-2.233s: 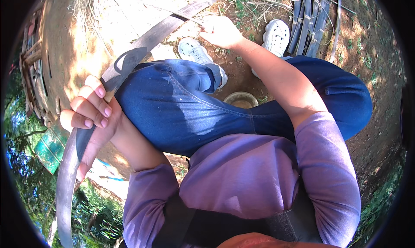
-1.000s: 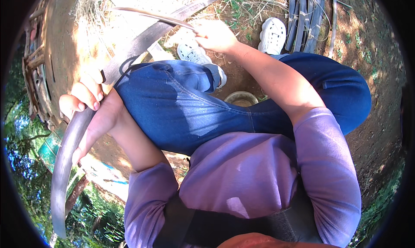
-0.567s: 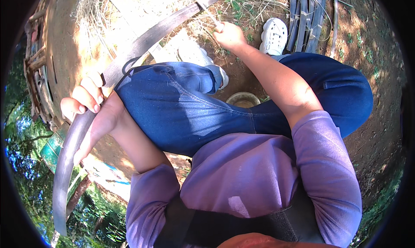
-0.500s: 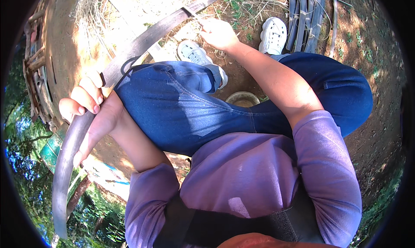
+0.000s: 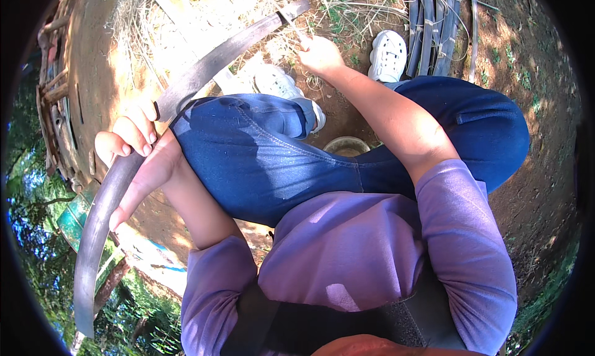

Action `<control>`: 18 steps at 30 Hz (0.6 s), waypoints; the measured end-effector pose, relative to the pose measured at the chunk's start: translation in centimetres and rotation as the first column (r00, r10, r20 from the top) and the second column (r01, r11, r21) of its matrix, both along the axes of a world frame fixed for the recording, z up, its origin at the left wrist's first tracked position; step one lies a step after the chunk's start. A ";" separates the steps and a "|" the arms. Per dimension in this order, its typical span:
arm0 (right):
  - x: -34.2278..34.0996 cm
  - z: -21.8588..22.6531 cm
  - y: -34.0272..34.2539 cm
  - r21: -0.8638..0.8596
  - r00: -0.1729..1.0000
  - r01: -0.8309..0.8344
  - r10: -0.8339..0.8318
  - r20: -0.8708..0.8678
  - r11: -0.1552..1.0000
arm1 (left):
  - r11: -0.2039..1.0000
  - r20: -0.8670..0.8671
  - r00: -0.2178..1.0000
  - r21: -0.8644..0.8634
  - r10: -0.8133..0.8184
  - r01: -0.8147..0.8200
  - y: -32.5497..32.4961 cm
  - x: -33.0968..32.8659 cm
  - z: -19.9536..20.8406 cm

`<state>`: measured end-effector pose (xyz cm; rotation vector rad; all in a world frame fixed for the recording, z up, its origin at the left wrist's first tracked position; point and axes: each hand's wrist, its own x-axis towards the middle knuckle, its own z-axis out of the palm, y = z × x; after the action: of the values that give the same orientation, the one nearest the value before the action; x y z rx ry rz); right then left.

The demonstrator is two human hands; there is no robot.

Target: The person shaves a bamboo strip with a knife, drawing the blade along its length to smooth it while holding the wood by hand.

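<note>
Strip (image 5: 186,89) of dark bamboo lies across the knee; left hand (image 5: 139,148) grips it at 9 o'clock, right hand (image 5: 319,53) pinches a thin sliver at 12. Splitting seems only begun.

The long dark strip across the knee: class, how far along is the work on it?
Done: nothing finished shows. In hand: the left hand grips the long dark strip against the knee; the right hand holds a thin sliver near its far end. Left: cannot tell.

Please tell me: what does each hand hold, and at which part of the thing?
The left hand grips the long dark strip partway along its length. The right hand pinches something thin near the strip's far end; what it is cannot be told.
</note>
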<state>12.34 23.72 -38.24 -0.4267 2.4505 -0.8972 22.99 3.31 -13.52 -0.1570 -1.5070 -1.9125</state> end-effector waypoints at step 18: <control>-1.3 -7.3 5.3 0.201 0.726 0.319 -0.376 0.576 0.926 | 0.992 -0.036 0.991 0.012 -0.129 0.129 -2.3 0.8 -0.9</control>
<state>11.00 29.03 -45.59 0.3420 1.9652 -0.8902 23.75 1.04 -14.43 -0.2867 -1.4917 -2.0104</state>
